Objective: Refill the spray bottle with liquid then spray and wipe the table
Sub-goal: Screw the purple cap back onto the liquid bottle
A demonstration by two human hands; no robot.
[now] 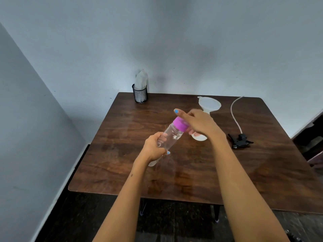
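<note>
Bottle (169, 137): clear, tilted, L hand (153, 149) wrapped round body.
Cap (180, 124): pink; R hand (201, 123) clasps it.
Tip: steady body, twist cap only.

Refill bottle: clear plastic bottle with a purple screw cap (180, 125), mid-frame, lifted off the table and tilted, cap end up and to the right, base down and to the left.
Spray bottle: pale translucent vessel (199, 137), only partly seen right of centre, standing on the dark wooden table (122, 154); shape hard to tell.
Spray head: black trigger sprayer with a long white dip tube (240, 139), off the bottle, lying at the right of the frame.
Funnel: white plastic funnel (208, 104), on its side, upper right of centre.
Wipe: white cloth in a black mesh cup (140, 88), upper centre, at the table's far edge.
</note>
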